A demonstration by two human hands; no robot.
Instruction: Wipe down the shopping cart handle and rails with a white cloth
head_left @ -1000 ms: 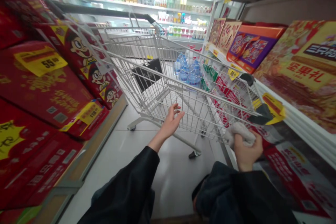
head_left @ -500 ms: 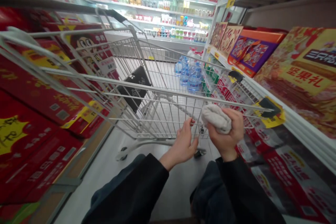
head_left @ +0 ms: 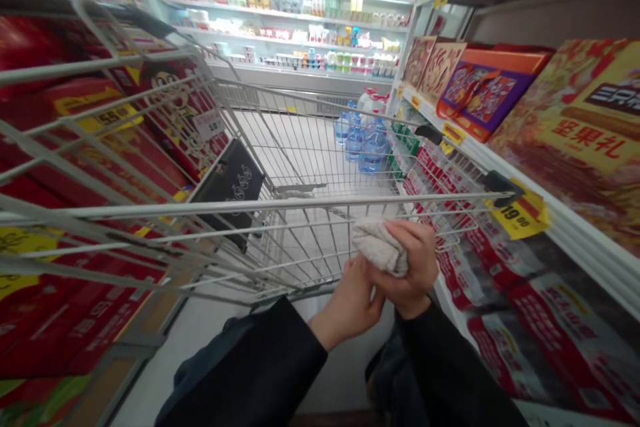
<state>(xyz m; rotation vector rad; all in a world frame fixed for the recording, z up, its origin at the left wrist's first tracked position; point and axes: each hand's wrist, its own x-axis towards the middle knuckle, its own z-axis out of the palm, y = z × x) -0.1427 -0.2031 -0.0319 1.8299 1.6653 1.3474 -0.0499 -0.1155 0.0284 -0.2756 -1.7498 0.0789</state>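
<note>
My right hand (head_left: 415,263) is closed around a bunched, greyish-white cloth (head_left: 379,247), held just behind the near top rail of a shopping cart (head_left: 290,203). Up against the cloth's lower edge and the right hand is my left hand (head_left: 350,300), its fingers curled in. Its fingertips are partly hidden, so I cannot tell whether it grips the cloth. Both hands are on the near side of the cart's wire basket. A black panel (head_left: 230,190) is fixed inside the basket at the left.
Shelves on the right hold gift boxes (head_left: 483,90) and red-and-white packs (head_left: 505,347). Stacked red cartons (head_left: 95,320) line the left. Beyond the cart, large water bottles (head_left: 373,147) stand on the floor before a lit refrigerated case (head_left: 285,20).
Right hand and cloth have moved left and slightly down, meeting the left hand, whose fingers have curled in. The cart has swung round and sits nearer on the left.
</note>
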